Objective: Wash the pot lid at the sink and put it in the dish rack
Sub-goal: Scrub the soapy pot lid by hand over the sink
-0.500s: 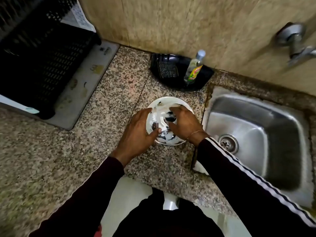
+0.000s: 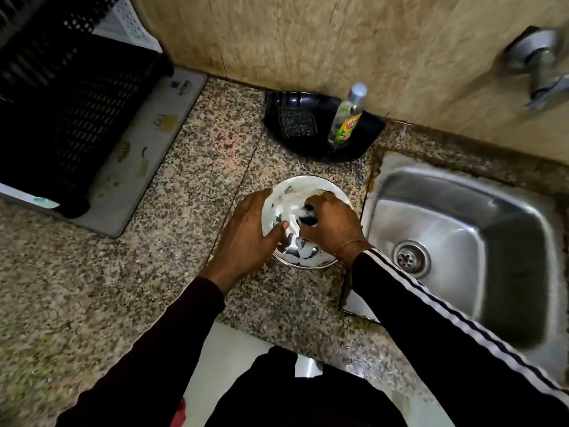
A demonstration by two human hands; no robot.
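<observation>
The round steel pot lid (image 2: 303,192), its face smeared with white foam, lies on the speckled granite counter (image 2: 191,217) at the centre, just left of the sink (image 2: 462,241). The left hand (image 2: 246,238) grips the lid's rim from 9 o'clock, fingers curled over the edge and thumb lying across the soapy surface. The right hand (image 2: 334,224) comes in from 3 o'clock, its fingers bunched around a small dark object (image 2: 308,215) at the lid's middle; it may be the knob or a scrubber, the foam and blur hide which.

The sink is a rounded rectangular basin of brushed steel with a perforated drain, lying at 3 o'clock. At 12 o'clock a glossy black corner tray (image 2: 366,143) holds a glittery scrub pad (image 2: 297,121) and a clear bottle (image 2: 346,118) with a green and yellow label. At 10 o'clock a black perforated plastic dish rack (image 2: 61,112) stands on a pale grey mat (image 2: 138,167). A blurred metal tap (image 2: 542,66) sticks out of the beige wall at 2 o'clock.
</observation>
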